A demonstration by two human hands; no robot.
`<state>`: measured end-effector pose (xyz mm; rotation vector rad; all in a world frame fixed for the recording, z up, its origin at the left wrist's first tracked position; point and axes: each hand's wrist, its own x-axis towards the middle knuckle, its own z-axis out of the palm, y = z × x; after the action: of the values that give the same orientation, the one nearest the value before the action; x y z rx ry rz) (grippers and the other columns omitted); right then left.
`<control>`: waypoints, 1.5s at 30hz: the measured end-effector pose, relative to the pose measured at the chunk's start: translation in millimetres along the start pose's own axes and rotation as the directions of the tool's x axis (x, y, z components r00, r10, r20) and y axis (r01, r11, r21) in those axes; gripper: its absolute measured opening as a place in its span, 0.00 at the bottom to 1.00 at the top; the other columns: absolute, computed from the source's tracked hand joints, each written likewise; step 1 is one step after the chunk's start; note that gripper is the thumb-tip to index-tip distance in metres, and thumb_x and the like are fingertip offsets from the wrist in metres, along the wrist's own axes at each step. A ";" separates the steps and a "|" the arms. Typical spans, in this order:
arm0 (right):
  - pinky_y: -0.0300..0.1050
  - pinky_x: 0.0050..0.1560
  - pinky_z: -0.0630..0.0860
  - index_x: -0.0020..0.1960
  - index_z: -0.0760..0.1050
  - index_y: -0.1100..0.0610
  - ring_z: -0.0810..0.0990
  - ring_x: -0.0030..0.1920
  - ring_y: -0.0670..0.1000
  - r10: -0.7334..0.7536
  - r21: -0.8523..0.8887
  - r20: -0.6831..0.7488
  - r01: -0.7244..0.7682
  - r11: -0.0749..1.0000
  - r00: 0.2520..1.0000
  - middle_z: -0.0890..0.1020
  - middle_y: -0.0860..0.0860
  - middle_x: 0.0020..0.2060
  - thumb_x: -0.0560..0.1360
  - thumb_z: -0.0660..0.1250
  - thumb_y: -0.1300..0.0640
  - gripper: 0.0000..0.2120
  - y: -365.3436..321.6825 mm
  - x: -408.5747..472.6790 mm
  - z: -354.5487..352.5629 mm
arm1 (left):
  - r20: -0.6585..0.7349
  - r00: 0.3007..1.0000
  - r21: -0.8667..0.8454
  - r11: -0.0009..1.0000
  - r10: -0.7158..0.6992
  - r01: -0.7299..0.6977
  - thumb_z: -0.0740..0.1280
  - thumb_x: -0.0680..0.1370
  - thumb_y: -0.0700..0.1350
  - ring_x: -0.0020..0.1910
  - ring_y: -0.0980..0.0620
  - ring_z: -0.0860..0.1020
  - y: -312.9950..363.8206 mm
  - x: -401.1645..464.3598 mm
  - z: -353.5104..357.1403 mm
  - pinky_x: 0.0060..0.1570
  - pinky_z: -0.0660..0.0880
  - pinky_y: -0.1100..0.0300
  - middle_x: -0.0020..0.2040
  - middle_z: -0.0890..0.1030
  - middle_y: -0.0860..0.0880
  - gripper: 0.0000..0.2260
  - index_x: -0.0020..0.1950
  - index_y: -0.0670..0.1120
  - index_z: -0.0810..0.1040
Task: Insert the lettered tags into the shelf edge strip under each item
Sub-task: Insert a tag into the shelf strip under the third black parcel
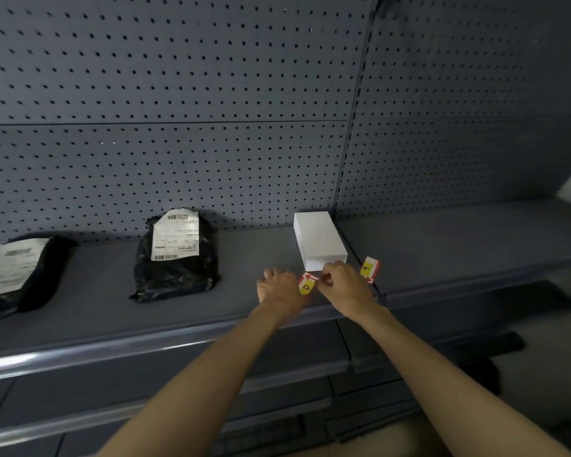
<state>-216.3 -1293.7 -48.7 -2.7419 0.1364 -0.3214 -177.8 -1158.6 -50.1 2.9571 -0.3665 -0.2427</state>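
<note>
Both hands meet on the grey shelf [89, 301] just in front of a white box [318, 240]. My left hand [279, 288] and my right hand [342, 285] pinch a red-and-white tag with a yellow patch lettered D [306, 285] between them. A second tag of the same kind, lettered E [370, 268], lies on the shelf right of my right hand, by the box's front corner. The shiny shelf edge strip [80, 354] runs along the shelf front below my forearms. I see no tag in the strip.
A black parcel with a white label [175, 258] lies left of the box. Another black parcel [10, 275] sits at the far left. Grey pegboard [178, 127] backs the shelf, and lower shelves [112, 423] stick out beneath.
</note>
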 end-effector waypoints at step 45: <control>0.53 0.41 0.79 0.46 0.77 0.58 0.79 0.40 0.50 -0.347 0.326 -0.016 0.333 0.885 0.938 0.80 0.52 0.41 0.78 0.65 0.61 0.04 -214.2 -48.5 78.9 | -0.316 0.938 0.047 0.990 0.143 -0.135 0.63 0.75 0.43 0.62 0.47 0.71 -280.0 -143.5 13.7 0.61 0.70 0.54 0.65 0.74 0.48 0.21 0.68 0.47 0.70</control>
<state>-233.3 -1061.0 -49.3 -2.4295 -0.3841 -0.3431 -253.5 -855.6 -90.7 2.9058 -0.5316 0.2572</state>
